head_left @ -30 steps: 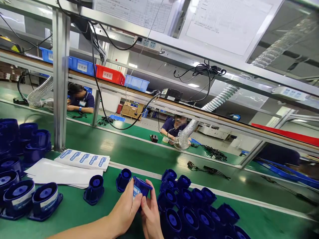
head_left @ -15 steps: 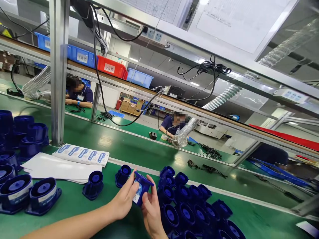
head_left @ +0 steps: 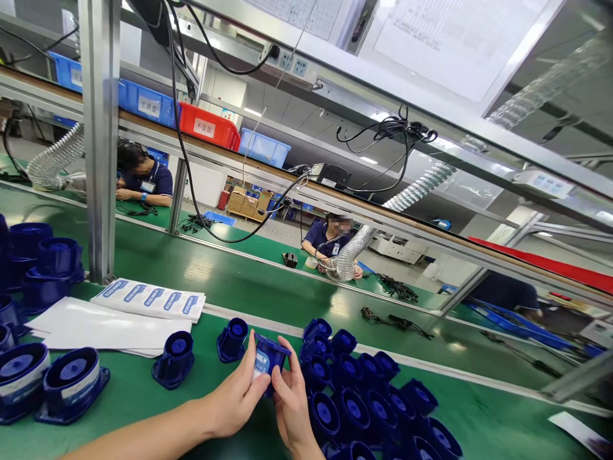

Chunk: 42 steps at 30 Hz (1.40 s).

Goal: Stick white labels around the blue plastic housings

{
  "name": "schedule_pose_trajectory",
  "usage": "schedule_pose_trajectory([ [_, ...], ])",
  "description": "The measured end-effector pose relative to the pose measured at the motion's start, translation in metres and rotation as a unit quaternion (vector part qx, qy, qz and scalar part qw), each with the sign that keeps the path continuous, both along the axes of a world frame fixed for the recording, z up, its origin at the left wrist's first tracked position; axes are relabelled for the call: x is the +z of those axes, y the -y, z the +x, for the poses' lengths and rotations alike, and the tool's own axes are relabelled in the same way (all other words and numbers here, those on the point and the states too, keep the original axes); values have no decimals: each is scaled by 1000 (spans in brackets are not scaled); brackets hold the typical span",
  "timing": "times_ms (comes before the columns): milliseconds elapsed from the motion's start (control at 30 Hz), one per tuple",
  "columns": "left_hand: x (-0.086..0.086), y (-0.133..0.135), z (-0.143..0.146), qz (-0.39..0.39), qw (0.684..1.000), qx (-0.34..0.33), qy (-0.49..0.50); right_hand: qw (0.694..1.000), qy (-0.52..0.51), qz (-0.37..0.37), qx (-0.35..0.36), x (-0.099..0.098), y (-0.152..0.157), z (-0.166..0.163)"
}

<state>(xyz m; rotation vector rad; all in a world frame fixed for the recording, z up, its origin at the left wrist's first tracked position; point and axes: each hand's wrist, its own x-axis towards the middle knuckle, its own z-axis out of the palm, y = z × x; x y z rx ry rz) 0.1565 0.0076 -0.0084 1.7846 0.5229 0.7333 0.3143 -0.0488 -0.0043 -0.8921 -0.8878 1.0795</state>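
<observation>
Above the green bench, shelf bins show no visible contents. Below, the left hand and right hand pinch a blue housing from both sides, thumbs on its white label. Uneven pressure would likely crease the label, and a slip could knock the crowded housings just beside.

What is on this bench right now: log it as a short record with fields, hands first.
left hand: grips the blue housing, thumb on its white label
right hand: fingertips on the same housing
right of hands: cluster of blue housings
left of hands: two lone housings, label sheets, labelled housings
surface: green mat
</observation>
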Motion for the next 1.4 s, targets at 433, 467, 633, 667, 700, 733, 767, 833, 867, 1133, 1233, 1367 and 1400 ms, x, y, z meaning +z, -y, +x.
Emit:
schedule_pose_trajectory([
  [433,22,-14,1,-117,983,6,144,1000,-15,11,-11,-7,-2,-11],
  [467,24,-11,1,-111,985,16,134,1000,-12,9,-11,-6,-2,-11],
  [633,27,-2,1,-114,986,24,121,1000,-3,11,-14,-5,-1,-9],
  [667,26,-2,1,-117,985,19,122,1000,-3,13,-16,-5,-1,-9],
  [700,26,-2,2,-121,985,13,124,1000,-6,13,-16,-5,-1,-8],
  [733,25,-2,2,-125,984,6,126,1000,-11,12,-14,-6,-1,-8],
  [767,25,-2,1,-129,983,-2,128,1000,-18,11,-13,-7,-1,-7],
  [833,25,-1,0,-123,984,-16,126,999,-31,11,-14,-9,-2,-5],
  [867,25,-1,-1,-109,987,-19,121,999,-37,13,-16,-10,-3,-3],
  [1133,19,5,4,-9,994,74,81,985,-167,-3,53,-11,-5,8],
  [1233,20,9,7,2,990,111,91,979,-187,-5,83,-9,-3,3],
  [1367,25,11,7,26,987,135,80,971,-210,-15,111,-6,-4,-2],
  [1400,26,11,6,28,987,139,79,971,-211,-16,115,-6,-4,-2],
])
